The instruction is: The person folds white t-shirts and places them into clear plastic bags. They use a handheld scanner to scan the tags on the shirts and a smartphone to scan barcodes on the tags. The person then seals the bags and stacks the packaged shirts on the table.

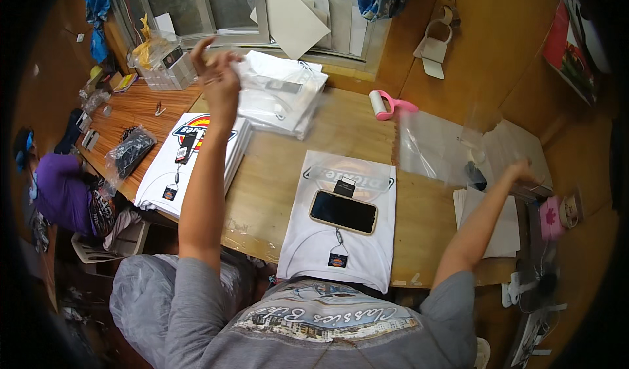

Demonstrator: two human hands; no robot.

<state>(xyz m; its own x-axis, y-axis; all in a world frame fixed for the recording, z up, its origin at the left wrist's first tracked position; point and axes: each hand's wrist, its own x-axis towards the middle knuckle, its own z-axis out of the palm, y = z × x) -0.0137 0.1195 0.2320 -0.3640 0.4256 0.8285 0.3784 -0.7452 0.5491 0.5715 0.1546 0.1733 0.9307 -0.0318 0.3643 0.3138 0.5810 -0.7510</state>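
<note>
My left hand point(219, 77) is raised beside a pile of bagged white shirts point(282, 97), with its fingers apart and nothing visible in them. My right hand point(521, 172) is out at the right, next to clear plastic film point(481, 143) smeared by motion; whether its fingers grip the film I cannot tell. Between my arms a folded white T-shirt point(298, 238) lies flat on the table, with a printed chest logo and a hang tag point(337, 260). On the shirt rests a dark-screened phone point(343, 212) in a pale case. Left of it is a stack of folded white T-shirts point(154, 187).
Flat clear plastic bags point(426, 146) lie at the right, near white card sheets point(501, 228). A pink-handled lint roller point(390, 105) sits at the back. A bagged dark item point(131, 153) lies far left, near a person in purple point(62, 192).
</note>
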